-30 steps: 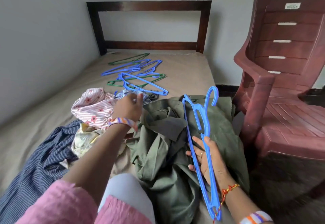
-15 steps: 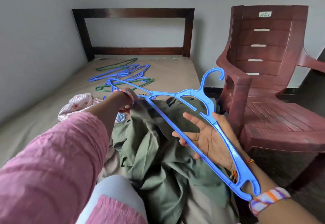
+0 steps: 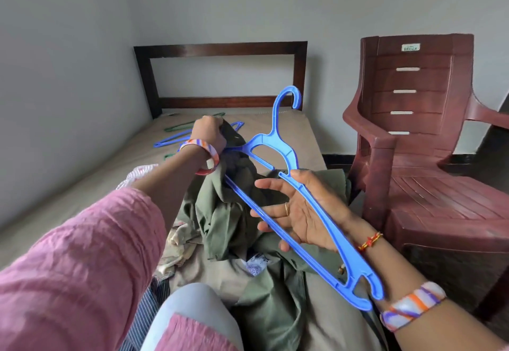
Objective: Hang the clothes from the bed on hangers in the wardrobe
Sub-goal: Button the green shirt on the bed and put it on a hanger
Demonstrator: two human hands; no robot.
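The left hand [image 3: 210,133] clutches a bunched olive-green cloth garment [image 3: 234,207], lifting it above the tan-sheeted bed [image 3: 297,133]. The right hand [image 3: 303,213], fingers loosely spread, supports a blue plastic hanger [image 3: 278,152] over the bed, against the garment.

- Take the bed [image 3: 289,130] as your landmark: its headboard [image 3: 220,50] stands at the far end, against the wall.
- The chair [image 3: 429,141] stands just right of the bed, its seat level with the near half.
- Spare hangers [image 3: 176,137] lie on the bed's far left part, before the headboard.
- The garment [image 3: 225,213] lies heaped on the bed's near middle, other clothes [image 3: 137,171] to its left.
- Your left hand [image 3: 209,133] is over the bed's middle, above the garment, which it grips.
- Your right hand [image 3: 300,210] is nearer the bed's right edge, carrying the hanger [image 3: 281,149], hook toward the headboard.
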